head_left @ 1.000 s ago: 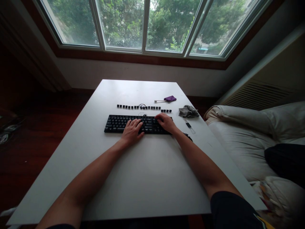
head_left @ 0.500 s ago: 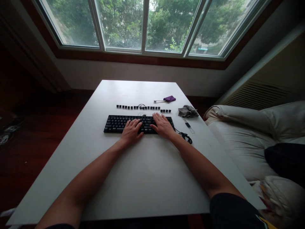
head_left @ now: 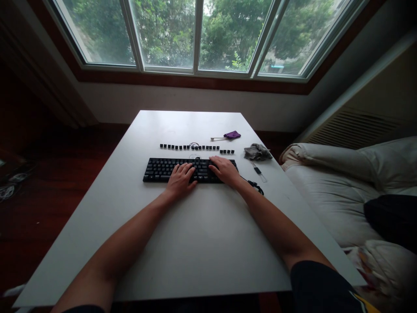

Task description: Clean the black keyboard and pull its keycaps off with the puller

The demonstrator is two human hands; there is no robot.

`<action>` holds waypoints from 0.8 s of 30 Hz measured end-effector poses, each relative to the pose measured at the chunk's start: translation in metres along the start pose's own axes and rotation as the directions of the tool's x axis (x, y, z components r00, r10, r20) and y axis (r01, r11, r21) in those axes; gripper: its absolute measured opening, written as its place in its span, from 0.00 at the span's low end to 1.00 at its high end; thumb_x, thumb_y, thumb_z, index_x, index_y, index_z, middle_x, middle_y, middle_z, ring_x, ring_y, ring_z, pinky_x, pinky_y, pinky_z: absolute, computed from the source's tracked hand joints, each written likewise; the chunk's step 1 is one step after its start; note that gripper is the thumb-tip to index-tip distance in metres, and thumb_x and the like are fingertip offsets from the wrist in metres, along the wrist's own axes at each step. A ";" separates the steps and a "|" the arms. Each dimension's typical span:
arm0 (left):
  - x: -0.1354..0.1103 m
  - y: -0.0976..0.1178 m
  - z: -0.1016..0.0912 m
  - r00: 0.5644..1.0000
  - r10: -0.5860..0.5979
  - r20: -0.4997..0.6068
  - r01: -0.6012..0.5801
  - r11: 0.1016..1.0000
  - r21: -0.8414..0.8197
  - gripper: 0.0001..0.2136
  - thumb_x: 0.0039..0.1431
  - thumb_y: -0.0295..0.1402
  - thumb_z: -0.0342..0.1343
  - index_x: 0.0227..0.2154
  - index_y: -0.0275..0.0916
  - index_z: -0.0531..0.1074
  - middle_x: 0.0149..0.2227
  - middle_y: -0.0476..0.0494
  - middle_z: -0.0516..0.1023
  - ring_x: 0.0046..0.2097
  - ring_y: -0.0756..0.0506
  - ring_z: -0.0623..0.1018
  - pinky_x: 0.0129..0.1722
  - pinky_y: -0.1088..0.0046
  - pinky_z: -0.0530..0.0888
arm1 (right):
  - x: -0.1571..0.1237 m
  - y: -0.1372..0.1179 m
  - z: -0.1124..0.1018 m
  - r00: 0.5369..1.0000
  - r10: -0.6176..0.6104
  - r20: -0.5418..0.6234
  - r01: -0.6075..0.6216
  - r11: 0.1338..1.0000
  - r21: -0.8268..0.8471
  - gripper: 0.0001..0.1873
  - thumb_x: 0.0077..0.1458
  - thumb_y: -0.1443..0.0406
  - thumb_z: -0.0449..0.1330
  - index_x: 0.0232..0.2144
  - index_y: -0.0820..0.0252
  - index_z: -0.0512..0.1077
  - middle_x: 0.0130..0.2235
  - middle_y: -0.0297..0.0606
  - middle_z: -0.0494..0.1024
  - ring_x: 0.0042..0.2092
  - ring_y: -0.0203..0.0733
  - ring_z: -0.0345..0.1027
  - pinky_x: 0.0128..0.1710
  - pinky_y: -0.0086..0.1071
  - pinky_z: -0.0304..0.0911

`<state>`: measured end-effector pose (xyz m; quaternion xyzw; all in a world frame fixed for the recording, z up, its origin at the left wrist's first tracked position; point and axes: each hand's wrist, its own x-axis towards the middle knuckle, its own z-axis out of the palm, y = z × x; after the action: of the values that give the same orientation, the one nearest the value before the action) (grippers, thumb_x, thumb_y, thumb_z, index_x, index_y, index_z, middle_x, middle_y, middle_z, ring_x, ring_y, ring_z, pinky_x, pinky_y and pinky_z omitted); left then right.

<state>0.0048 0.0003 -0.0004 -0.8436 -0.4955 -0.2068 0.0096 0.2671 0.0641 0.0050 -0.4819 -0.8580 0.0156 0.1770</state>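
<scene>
- Keyboard (head_left: 156, 170) topped by L hand (head_left: 180, 179), palm down, fingers spread.
- R part covered by R hand (head_left: 226, 169), fingers bent; grip can't be told.
- Forearms (head_left: 137, 234) angled inwd.

A white table (head_left: 195, 243) carried a black keyboard (head_left: 158, 169), lined-up keycaps (head_left: 200, 147), a purple cloth (head_left: 232, 134), thin stick (head_left: 218, 138), gray cloth (head_left: 257, 152) and black cable (head_left: 256, 187).

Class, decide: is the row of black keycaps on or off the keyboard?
Off: the keycaps sit on the table beyond the keyboard.
</scene>
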 end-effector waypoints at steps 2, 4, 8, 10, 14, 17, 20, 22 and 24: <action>0.000 0.000 -0.001 1.000 -0.001 0.003 0.001 1.000 -0.008 0.25 0.64 0.43 0.54 0.62 0.42 0.67 0.67 0.38 0.65 0.69 0.36 0.61 0.71 0.50 0.52 | 0.007 0.015 -0.006 0.995 0.075 -0.060 -0.074 0.997 0.008 0.24 0.71 0.54 0.47 0.59 0.58 0.72 0.58 0.45 0.76 0.59 0.51 0.67 0.60 0.44 0.61; 0.000 0.000 -0.002 1.000 -0.002 0.006 0.002 1.000 -0.018 0.25 0.64 0.42 0.54 0.62 0.42 0.67 0.67 0.38 0.65 0.69 0.36 0.61 0.71 0.50 0.52 | 0.015 0.034 -0.010 0.982 0.159 -0.102 -0.164 0.986 -0.035 0.19 0.69 0.58 0.50 0.52 0.58 0.75 0.53 0.46 0.78 0.54 0.52 0.69 0.56 0.43 0.63; -0.001 0.001 -0.005 1.000 -0.002 0.008 0.002 1.000 -0.027 0.25 0.64 0.42 0.54 0.62 0.42 0.67 0.67 0.38 0.65 0.69 0.36 0.61 0.70 0.50 0.53 | 0.034 0.070 -0.015 0.966 0.241 -0.096 -0.254 0.952 -0.168 0.14 0.65 0.63 0.56 0.48 0.59 0.77 0.49 0.48 0.78 0.53 0.53 0.66 0.53 0.41 0.62; -0.002 0.001 -0.006 1.000 0.005 0.007 -0.005 1.000 -0.029 0.25 0.64 0.43 0.54 0.62 0.42 0.67 0.67 0.38 0.65 0.68 0.36 0.61 0.70 0.50 0.53 | 0.045 0.082 -0.016 0.975 0.218 -0.039 -0.222 0.952 -0.211 0.14 0.62 0.62 0.60 0.49 0.58 0.77 0.50 0.47 0.77 0.53 0.53 0.65 0.53 0.41 0.62; -0.003 -0.001 -0.009 1.000 0.018 0.004 -0.018 0.999 -0.035 0.27 0.61 0.43 0.57 0.62 0.43 0.67 0.67 0.38 0.65 0.68 0.35 0.62 0.70 0.50 0.53 | 0.064 0.089 -0.014 0.979 0.195 0.067 -0.169 0.946 -0.275 0.15 0.60 0.62 0.62 0.49 0.57 0.76 0.50 0.46 0.76 0.53 0.53 0.64 0.53 0.41 0.60; -0.003 -0.002 -0.010 1.000 0.026 0.006 -0.026 0.999 -0.035 0.29 0.59 0.43 0.58 0.62 0.43 0.67 0.66 0.38 0.65 0.68 0.35 0.62 0.70 0.50 0.54 | 0.073 0.089 -0.010 0.971 0.219 0.094 -0.180 0.931 -0.317 0.15 0.60 0.61 0.62 0.48 0.58 0.77 0.49 0.47 0.77 0.52 0.53 0.64 0.52 0.41 0.60; -0.003 -0.002 -0.009 1.000 0.028 0.003 -0.028 0.999 -0.033 0.28 0.59 0.43 0.58 0.62 0.42 0.67 0.66 0.38 0.66 0.68 0.35 0.62 0.70 0.50 0.54 | 0.077 0.091 -0.007 0.973 0.210 0.094 -0.169 0.931 -0.324 0.14 0.59 0.61 0.63 0.46 0.58 0.78 0.48 0.47 0.78 0.52 0.54 0.64 0.51 0.41 0.59; -0.003 -0.003 -0.009 1.000 0.029 0.001 -0.029 0.999 -0.031 0.28 0.60 0.43 0.58 0.62 0.42 0.67 0.67 0.38 0.65 0.68 0.35 0.62 0.70 0.51 0.54 | 0.078 0.092 -0.006 0.980 0.183 0.081 -0.149 0.938 -0.314 0.13 0.59 0.61 0.63 0.45 0.58 0.78 0.47 0.46 0.79 0.52 0.54 0.64 0.52 0.42 0.58; -0.003 -0.003 -0.008 1.000 0.024 0.002 -0.024 0.999 -0.030 0.28 0.59 0.43 0.58 0.63 0.43 0.67 0.67 0.38 0.65 0.68 0.35 0.62 0.70 0.51 0.53 | 0.076 0.090 -0.008 0.987 0.156 0.048 -0.136 0.947 -0.291 0.12 0.59 0.62 0.62 0.44 0.59 0.78 0.46 0.46 0.80 0.52 0.54 0.65 0.53 0.42 0.58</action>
<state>-0.0017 -0.0025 0.0058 -0.8496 -0.4824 -0.2132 -0.0011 0.3077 0.1746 0.0167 -0.5638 -0.8189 -0.0790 0.0735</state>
